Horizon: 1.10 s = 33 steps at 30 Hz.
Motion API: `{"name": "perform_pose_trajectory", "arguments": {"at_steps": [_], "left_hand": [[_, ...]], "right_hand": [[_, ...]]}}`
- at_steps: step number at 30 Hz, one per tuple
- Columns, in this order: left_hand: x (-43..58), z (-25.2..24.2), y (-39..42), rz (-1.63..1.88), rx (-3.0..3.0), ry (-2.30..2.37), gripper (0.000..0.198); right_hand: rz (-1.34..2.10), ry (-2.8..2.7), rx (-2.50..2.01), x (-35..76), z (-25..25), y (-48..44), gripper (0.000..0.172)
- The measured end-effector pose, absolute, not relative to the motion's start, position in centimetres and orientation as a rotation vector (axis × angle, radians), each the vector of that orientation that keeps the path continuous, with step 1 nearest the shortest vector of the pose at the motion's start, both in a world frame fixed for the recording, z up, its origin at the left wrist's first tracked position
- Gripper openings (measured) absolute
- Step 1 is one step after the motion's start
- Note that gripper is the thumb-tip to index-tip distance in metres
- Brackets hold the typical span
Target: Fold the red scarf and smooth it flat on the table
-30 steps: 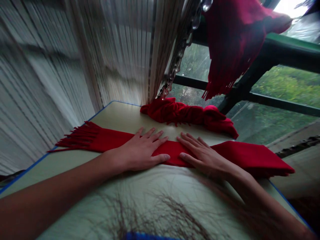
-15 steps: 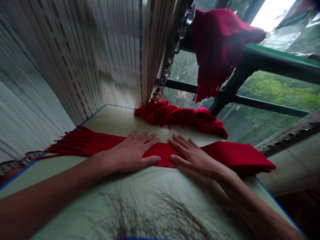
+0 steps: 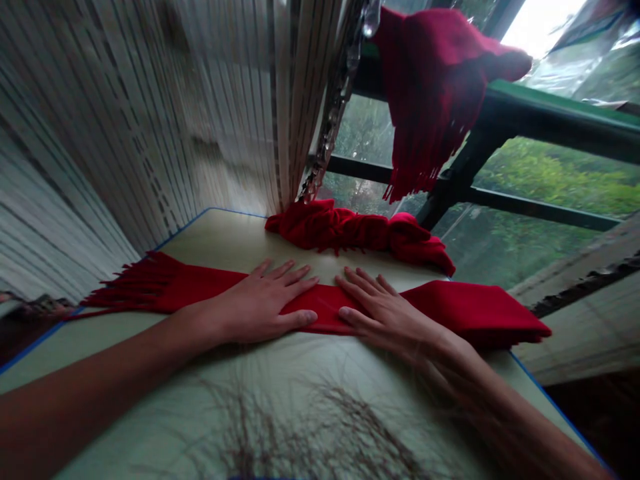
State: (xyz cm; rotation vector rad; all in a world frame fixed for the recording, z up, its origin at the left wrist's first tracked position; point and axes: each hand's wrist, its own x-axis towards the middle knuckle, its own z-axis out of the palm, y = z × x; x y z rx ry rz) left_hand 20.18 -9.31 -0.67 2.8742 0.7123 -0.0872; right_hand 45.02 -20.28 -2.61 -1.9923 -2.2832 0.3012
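Observation:
A red fringed scarf [image 3: 200, 290] lies folded in a long band across the pale green table [image 3: 225, 247], its fringe at the left end. My left hand [image 3: 265, 303] rests flat on the band, fingers spread. My right hand [image 3: 385, 310] lies flat on it too, close to the left, with a narrow stretch of scarf between the thumbs. Neither hand grips the cloth. Behind them, a bunched, twisted length of red fleece [image 3: 355, 233] sits on the table's far edge, apart from my fingers.
A red fringed scarf [image 3: 430, 87] hangs over a dark green window rail [image 3: 550, 117], with foliage outside. A pale striped curtain [image 3: 150, 113] and a string of glass beads [image 3: 333, 127] hang at the far side. Blue trim lines the table edges [image 3: 185, 227]. Strands of hair cross the foreground.
The view has shifted slightly, so the table and scarves sit a little further left. Both hands remain flat on the scarf.

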Motion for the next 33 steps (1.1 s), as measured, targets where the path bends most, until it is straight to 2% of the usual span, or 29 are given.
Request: {"name": "perform_pose_trajectory", "arguments": {"at_steps": [5,13,20,28,33], "left_hand": [[20.6,-0.6,-9.5,0.066,2.866,0.727,0.068],[20.0,-1.0,-9.0,-0.12,2.855,0.704,0.071],[20.3,-1.0,-9.1,-0.047,2.854,0.708,0.071],[19.4,-1.1,-8.3,-0.143,2.84,0.798,0.072],[20.4,-1.2,-9.5,-0.006,2.848,0.806,0.075]], "right_hand": [[0.212,-2.277,-1.931,44.6,-2.5,-20.0,0.076],[0.304,-2.232,-1.999,45.3,-2.7,-20.2,0.076],[0.272,-2.246,-1.873,44.0,-2.4,-19.7,0.076],[0.339,-2.225,-2.014,44.8,-2.6,-20.2,0.078],[0.298,-2.246,-1.92,43.9,-2.5,-20.0,0.073]]}}
